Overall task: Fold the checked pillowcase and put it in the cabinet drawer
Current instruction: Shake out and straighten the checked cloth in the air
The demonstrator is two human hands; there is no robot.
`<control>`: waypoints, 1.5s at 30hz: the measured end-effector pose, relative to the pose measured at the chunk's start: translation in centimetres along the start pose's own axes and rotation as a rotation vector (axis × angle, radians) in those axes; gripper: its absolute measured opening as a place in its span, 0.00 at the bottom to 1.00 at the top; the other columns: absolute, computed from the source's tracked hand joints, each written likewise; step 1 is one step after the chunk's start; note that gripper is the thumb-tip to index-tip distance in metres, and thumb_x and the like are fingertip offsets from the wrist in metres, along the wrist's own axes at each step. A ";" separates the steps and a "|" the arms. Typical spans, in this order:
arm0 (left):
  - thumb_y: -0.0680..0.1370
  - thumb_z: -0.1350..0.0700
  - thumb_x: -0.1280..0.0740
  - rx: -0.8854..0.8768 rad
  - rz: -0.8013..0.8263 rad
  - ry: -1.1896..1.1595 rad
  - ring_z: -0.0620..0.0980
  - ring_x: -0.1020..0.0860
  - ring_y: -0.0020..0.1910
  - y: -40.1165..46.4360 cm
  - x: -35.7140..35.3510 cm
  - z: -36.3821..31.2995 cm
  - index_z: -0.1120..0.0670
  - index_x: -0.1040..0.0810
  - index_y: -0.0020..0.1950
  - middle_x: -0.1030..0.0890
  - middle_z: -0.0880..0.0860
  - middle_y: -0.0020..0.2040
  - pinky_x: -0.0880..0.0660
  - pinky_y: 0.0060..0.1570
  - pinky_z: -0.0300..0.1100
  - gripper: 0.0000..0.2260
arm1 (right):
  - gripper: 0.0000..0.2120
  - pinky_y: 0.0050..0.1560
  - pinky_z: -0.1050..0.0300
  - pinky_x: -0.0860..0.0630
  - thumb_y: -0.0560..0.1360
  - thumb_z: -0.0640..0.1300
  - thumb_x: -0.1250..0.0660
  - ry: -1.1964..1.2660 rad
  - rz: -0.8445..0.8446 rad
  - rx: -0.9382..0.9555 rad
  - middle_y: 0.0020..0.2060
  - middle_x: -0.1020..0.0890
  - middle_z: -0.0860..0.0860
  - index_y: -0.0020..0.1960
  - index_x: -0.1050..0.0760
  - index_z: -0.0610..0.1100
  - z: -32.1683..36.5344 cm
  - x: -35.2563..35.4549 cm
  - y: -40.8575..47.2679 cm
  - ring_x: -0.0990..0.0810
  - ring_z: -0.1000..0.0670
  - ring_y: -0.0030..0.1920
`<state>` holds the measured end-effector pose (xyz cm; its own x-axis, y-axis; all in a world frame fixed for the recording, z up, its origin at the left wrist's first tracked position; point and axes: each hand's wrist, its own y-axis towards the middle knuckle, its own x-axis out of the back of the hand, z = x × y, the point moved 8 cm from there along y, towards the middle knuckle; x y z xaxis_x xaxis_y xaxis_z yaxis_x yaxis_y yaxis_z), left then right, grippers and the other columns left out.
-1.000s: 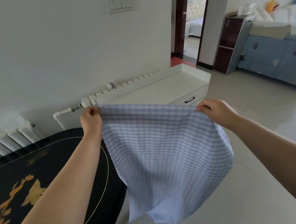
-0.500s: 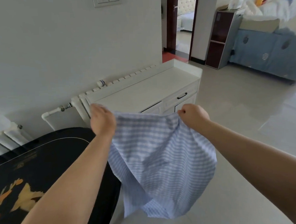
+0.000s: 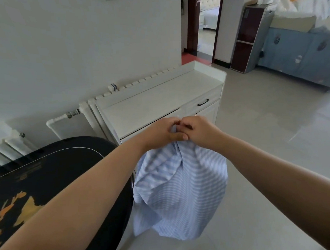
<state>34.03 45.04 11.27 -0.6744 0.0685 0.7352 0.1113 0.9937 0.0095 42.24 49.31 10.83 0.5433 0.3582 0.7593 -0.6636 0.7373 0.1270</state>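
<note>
Now: left hand [image 3: 162, 135] and right hand [image 3: 199, 131] are touching, both pinching the top of the pillowcase [image 3: 180, 191] | pillowcase hangs down from them, bunched, above the floor [image 3: 257, 130] | white cabinet [image 3: 159, 102] just past the hands, its drawer [image 3: 205, 103] closed | black table [image 3: 38, 181] on the left

You are looking at one white cabinet [image 3: 159, 104] with one dark drawer handle [image 3: 203, 102] showing on its front. Before it you are holding up two hands, left hand [image 3: 161, 133] and right hand [image 3: 198, 130], gripping one checked pillowcase [image 3: 180, 191]. Left of the cabinet are standing one black table [image 3: 53, 170] and two white radiators [image 3: 86, 112].
</note>
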 end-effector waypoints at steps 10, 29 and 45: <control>0.74 0.51 0.29 0.064 -0.090 0.206 0.49 0.25 0.34 -0.7 2.4 2.2 0.61 0.18 0.44 0.19 0.58 0.36 0.29 0.37 0.44 0.12 | 0.16 0.48 0.51 0.26 0.76 0.59 0.39 0.026 -0.002 -0.025 0.45 0.24 0.54 0.53 0.33 0.47 -2.2 -0.4 -3.6 0.24 0.49 0.44; 0.79 0.52 0.38 0.514 -0.801 0.154 0.55 0.27 0.37 -6.1 10.6 11.6 0.61 0.22 0.44 0.23 0.58 0.37 0.31 0.37 0.45 0.13 | 0.19 0.35 0.61 0.36 0.73 0.57 0.35 -0.732 1.049 -0.105 0.30 0.31 0.51 0.32 0.35 0.47 -11.7 -4.4 -13.4 0.34 0.54 0.29; 0.80 0.55 0.39 0.830 -0.939 0.013 0.65 0.24 0.58 -8.6 10.3 15.5 0.62 0.23 0.60 0.21 0.65 0.59 0.27 0.56 0.52 0.14 | 0.08 0.59 0.49 0.34 0.72 0.54 0.32 -0.931 0.375 0.036 0.40 0.18 0.50 0.41 0.24 0.50 -19.1 -1.4 -11.0 0.20 0.48 0.48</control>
<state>14.79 38.60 8.26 -0.2362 -0.6912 0.6830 -0.9038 0.4144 0.1068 58.60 51.68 -3.79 -0.3124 -0.0379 0.9492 -0.7330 0.6452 -0.2155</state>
